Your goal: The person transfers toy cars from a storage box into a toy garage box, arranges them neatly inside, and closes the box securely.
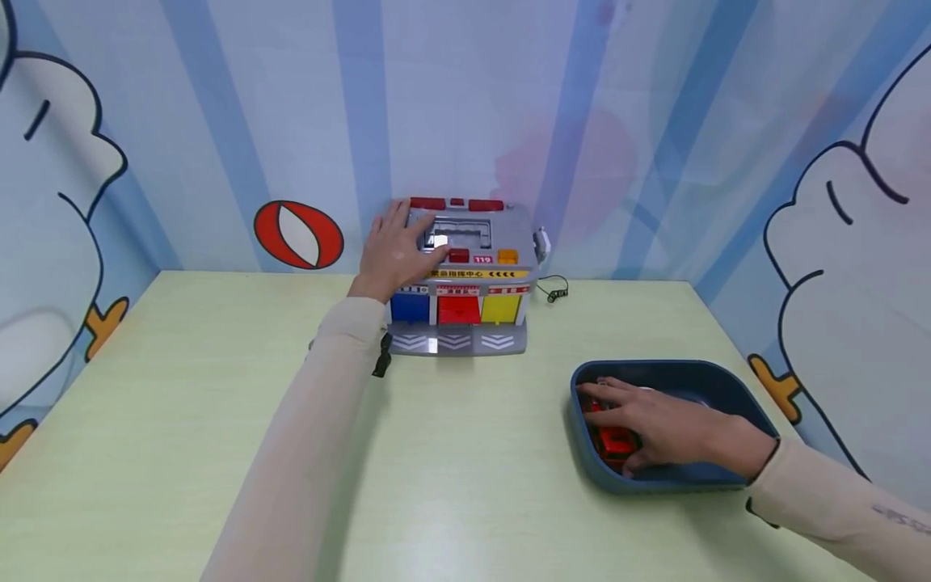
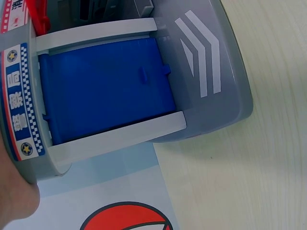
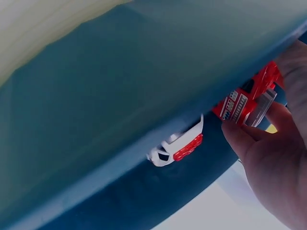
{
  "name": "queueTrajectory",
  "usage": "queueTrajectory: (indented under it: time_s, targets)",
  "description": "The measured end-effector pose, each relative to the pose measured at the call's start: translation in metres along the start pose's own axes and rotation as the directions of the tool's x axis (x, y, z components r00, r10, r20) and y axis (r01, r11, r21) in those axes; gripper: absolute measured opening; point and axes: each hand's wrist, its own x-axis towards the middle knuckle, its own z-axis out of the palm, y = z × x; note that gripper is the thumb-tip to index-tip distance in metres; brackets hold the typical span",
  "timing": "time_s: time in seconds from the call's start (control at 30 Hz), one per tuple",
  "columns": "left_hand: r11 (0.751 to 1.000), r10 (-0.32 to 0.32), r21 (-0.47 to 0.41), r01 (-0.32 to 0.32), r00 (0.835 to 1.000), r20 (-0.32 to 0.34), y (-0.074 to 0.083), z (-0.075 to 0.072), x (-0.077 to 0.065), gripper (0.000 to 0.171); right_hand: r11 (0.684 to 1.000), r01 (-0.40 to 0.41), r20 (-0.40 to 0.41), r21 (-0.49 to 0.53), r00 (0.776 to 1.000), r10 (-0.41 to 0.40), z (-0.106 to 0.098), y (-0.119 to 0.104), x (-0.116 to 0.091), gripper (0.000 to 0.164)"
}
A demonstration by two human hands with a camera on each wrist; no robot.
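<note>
My left hand (image 1: pixel 396 252) rests with spread fingers on the grey roof of a toy rescue station (image 1: pixel 509 230). Its front has blue, red and yellow doors above a grey ramp. In the left wrist view, the blue door (image 2: pixel 105 88) is down, while the red door (image 2: pixel 39 18) appears swung outward with a dark bay behind it. Inside the blue bin at right, my right hand (image 1: pixel 658 424) grips a red toy fire truck (image 3: pixel 235 106), thumb on one side and fingers on the other. Part of the truck is hidden by the hand.
A white and red toy car (image 3: pixel 180 147) also lies in the dark blue bin (image 1: pixel 672 485). A thin black cord (image 1: pixel 554 289) coils beside the station on the pale tabletop (image 1: pixel 465 453). Behind stands a printed cloth backdrop (image 1: pixel 451 97), with cartoon panels at both sides.
</note>
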Motion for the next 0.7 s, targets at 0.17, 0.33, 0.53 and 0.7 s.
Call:
queueTrajectory:
  time_s: [0.17,0.33,0.53,0.7]
  targets:
    - [1.0,-0.006,-0.003,0.006,1.0,-0.01,0.0,0.0007,0.0,0.077,0.999,0.005,-0.019,-0.048,1.0,-0.006,0.0006,-0.0005,0.0032,0.068]
    - [1.0,-0.001,0.002,0.001,1.0,-0.012,0.0006,0.0006,-0.0006,0.077,0.998,0.001,-0.031,-0.06,1.0,-0.003,0.0022,-0.0022,0.004,0.061]
    - [1.0,-0.007,-0.011,0.007,1.0,-0.007,0.0004,0.0012,-0.0008,0.076,0.999,-0.011,-0.033,-0.049,0.999,0.009,0.0021,-0.0036,0.004,0.054]
    - [1.0,-0.007,-0.018,0.007,1.0,-0.008,-0.0005,0.001,-0.001,0.076,0.998,-0.014,-0.033,-0.06,0.999,0.012,-0.0043,-0.0072,0.0037,0.052]
